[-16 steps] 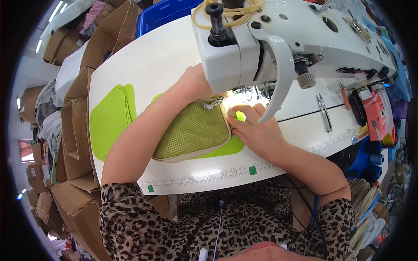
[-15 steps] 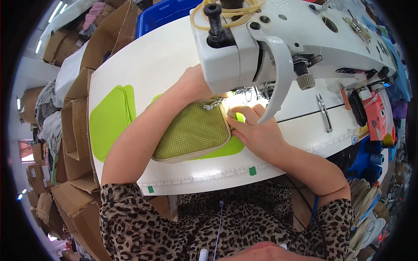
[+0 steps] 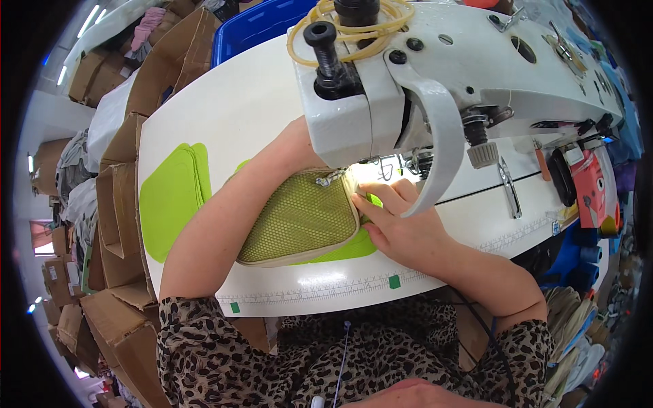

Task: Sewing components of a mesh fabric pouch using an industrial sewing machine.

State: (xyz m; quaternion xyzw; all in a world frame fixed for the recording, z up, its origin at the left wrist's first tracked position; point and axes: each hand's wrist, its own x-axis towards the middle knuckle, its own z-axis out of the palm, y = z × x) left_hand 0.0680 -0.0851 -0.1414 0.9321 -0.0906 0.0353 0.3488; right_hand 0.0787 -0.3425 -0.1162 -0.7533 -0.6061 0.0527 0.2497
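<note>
A mesh pouch (image 3: 299, 219), olive-green with beige binding and a zip pull at its far corner, lies on the white table beneath the sewing machine's (image 3: 367, 112) head. Bright lime-green fabric shows under and beside it. My right hand (image 3: 401, 221) is at the pouch's right edge, with thumb and fingertips closed on the binding close to the lit needle area. My left arm reaches across the pouch's left side. Only the back of my left hand (image 3: 299, 143) shows; the machine head hides its fingers. The needle itself is hidden too.
Lime-green fabric panels (image 3: 170, 207) lie stacked at the left. A measuring tape strip (image 3: 333, 289) runs along the near table edge. Metal thread snips (image 3: 509, 187) and a red case (image 3: 590, 187) are at the right. Cardboard boxes (image 3: 122, 211) border the left; a blue bin (image 3: 248, 30) stands behind.
The table and pouch appear slightly lower in the picture, as the view has shifted. Both hands remain at the pouch, and my right hand keeps its pinch on the edge.
</note>
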